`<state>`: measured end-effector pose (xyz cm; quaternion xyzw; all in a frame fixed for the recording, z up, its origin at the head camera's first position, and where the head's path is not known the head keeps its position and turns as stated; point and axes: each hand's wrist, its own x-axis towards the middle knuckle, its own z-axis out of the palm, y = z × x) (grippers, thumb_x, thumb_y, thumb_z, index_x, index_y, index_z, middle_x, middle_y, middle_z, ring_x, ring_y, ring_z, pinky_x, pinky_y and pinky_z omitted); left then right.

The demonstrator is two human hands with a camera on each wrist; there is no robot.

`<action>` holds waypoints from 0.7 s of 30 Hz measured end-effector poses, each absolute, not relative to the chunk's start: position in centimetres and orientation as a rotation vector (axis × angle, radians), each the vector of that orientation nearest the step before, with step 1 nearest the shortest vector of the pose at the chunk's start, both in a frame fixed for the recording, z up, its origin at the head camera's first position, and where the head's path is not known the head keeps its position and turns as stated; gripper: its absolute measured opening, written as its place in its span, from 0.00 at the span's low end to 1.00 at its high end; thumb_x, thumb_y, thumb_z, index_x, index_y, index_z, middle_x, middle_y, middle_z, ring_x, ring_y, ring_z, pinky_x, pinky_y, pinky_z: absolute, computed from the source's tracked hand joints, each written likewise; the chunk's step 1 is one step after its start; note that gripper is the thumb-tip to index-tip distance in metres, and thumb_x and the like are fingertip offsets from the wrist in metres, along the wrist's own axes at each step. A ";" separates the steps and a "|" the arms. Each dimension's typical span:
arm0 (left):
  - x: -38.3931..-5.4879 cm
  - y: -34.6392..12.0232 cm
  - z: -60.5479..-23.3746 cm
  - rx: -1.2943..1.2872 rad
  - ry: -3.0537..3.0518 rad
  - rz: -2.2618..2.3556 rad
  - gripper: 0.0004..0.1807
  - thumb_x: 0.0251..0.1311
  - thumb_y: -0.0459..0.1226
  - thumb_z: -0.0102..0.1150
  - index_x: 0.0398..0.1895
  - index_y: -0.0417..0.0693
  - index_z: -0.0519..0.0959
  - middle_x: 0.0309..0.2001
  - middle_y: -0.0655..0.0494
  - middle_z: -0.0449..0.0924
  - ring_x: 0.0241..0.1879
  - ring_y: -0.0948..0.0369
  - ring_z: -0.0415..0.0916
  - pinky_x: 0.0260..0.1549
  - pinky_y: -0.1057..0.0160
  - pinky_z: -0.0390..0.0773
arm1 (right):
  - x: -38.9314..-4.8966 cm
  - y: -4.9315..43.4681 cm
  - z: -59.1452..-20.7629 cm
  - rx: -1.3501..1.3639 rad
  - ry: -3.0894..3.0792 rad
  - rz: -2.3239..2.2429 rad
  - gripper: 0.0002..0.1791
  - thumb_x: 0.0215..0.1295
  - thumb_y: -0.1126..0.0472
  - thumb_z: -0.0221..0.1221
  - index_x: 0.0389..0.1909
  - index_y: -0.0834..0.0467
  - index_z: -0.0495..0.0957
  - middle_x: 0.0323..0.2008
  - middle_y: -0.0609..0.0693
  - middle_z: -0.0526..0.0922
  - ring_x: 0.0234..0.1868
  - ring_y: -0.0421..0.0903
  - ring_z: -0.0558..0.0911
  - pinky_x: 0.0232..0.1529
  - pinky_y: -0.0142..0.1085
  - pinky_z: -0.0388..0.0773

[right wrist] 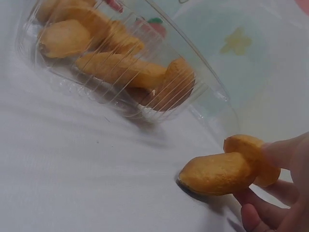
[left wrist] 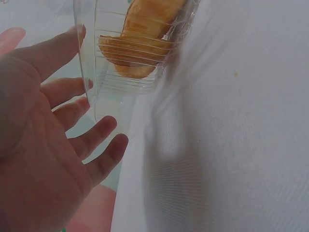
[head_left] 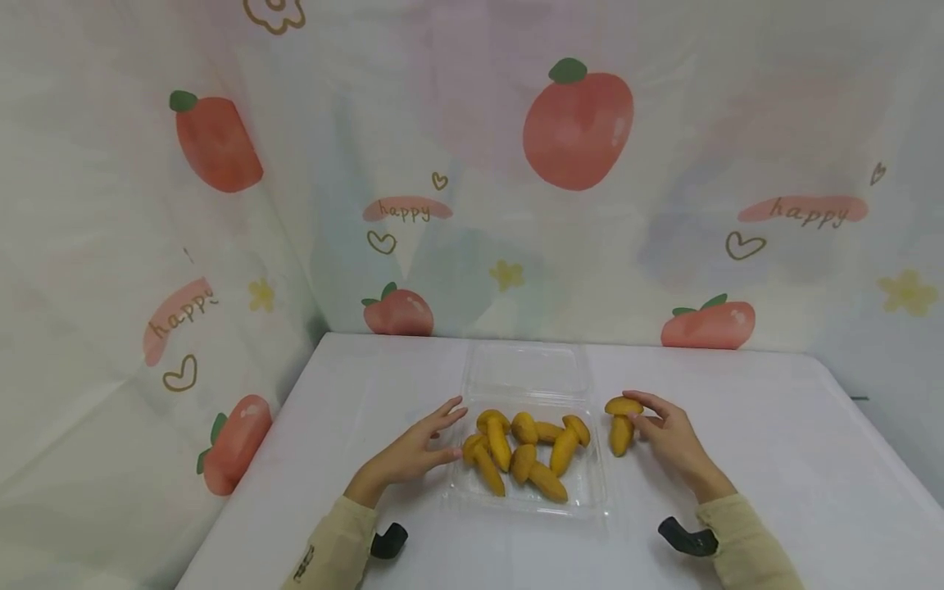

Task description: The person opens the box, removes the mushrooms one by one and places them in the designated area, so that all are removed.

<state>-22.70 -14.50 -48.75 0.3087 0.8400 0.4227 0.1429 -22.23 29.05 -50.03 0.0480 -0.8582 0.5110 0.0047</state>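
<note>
A clear plastic clamshell box [head_left: 472,495] sits on the table with several yellow-brown mushrooms [head_left: 549,483] in its tray. My left hand [head_left: 406,455] is at the box's left side, thumb and fingers spread, with the thumb and fingertips right at the rim [left wrist: 86,72]. To the right of the box, my right hand [head_left: 673,442] pinches one more mushroom [head_left: 621,436] by its cap between thumb and fingers. In the right wrist view that mushroom's stem [right wrist: 212,175] points toward the left, its tip close over the white cloth.
The box's clear lid [head_left: 527,373] is folded back, away from me. A white cloth covers the table [head_left: 782,459]. Fabric walls [head_left: 472,123] printed with fruit and the word "happy" stand behind and to the left. A black curved piece [head_left: 686,537] juts from each wrist.
</note>
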 end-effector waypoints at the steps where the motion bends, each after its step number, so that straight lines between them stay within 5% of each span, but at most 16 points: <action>1: -22.7 -14.5 -48.7 0.892 2.425 1.217 0.38 0.72 0.43 0.58 0.79 0.42 0.56 0.83 0.46 0.44 0.79 0.41 0.50 0.68 0.38 0.69 | -22.3 29.1 -50.1 0.143 -2.696 1.593 0.25 0.78 0.60 0.52 0.71 0.66 0.66 0.70 0.69 0.67 0.40 0.29 0.78 0.39 0.25 0.80; 21: -22.7 -14.3 -48.7 0.909 2.397 1.231 0.38 0.73 0.42 0.57 0.79 0.40 0.54 0.83 0.44 0.41 0.80 0.42 0.47 0.69 0.38 0.67 | -22.2 28.4 -51.0 0.094 -2.790 1.433 0.23 0.77 0.65 0.51 0.69 0.67 0.69 0.64 0.69 0.75 0.43 0.36 0.77 0.37 0.26 0.77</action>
